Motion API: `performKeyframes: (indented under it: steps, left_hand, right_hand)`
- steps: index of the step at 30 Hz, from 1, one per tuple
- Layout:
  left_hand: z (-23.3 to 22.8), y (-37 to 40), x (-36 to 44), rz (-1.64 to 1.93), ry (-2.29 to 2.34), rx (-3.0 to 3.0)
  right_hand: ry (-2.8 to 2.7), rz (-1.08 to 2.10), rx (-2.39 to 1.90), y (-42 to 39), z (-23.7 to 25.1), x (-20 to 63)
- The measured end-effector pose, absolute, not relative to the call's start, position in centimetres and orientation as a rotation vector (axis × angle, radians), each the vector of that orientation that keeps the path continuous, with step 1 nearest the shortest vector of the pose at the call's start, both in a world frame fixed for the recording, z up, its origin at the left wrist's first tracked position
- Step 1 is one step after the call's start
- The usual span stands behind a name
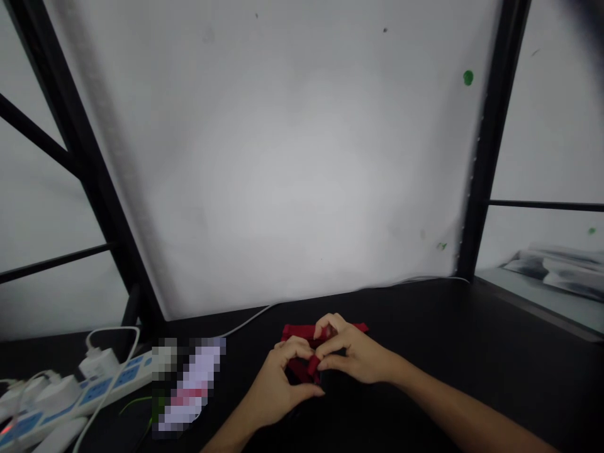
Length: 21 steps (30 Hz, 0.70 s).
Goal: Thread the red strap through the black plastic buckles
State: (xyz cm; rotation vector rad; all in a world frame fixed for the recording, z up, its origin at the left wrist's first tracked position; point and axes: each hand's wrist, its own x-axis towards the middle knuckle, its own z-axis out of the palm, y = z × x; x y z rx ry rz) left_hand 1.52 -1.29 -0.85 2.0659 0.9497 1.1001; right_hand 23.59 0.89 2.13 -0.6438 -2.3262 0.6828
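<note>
A piece of dark red folded fabric (302, 331) lies on the black tabletop (425, 346), stretching behind and between my two hands. My left hand (277, 382) curls around its near left part, fingers bent over the fabric and thumb reaching to the right underneath. With thumb and fingertips, my right hand (353, 351) pinches a small raised fold of the same fabric. Its far edge shows past my right fingers. The parts under my palms and fingers are hidden, so I cannot tell the item's full shape.
At the left lies a white power strip (106, 391) with several plugged-in white chargers (59, 391) and loose cables. A blurred-out pale purple object (198, 377) is beside it. A white panel (302, 157) stands behind, framed by black posts (488, 151). Papers (561, 267) rest at the right.
</note>
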Motion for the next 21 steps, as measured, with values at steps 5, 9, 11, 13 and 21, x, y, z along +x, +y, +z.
performKeyframes:
  steps: [5,9,11,13,21]
  left_hand:
    - [-0.6,-1.1,1.5,1.082,0.773,1.954]
    - [-0.6,-1.0,1.4,1.137,0.735,1.889]
    - [-0.8,-1.0,1.4,1.188,0.810,1.932]
    - [-0.9,-1.1,1.5,1.240,0.941,2.005]
    - [-0.7,-1.5,1.7,1.308,1.048,2.202]
  right_hand:
    - [-2.326,0.659,-0.603,0.7,2.5,23.7]
    - [-2.354,0.630,-0.613,0.3,2.7,23.7]
    - [-2.315,0.603,-0.625,0.1,2.6,23.4]
    - [-2.210,0.601,-0.662,0.0,2.2,22.9]
    - [-1.852,0.866,-0.851,0.1,0.7,21.2]
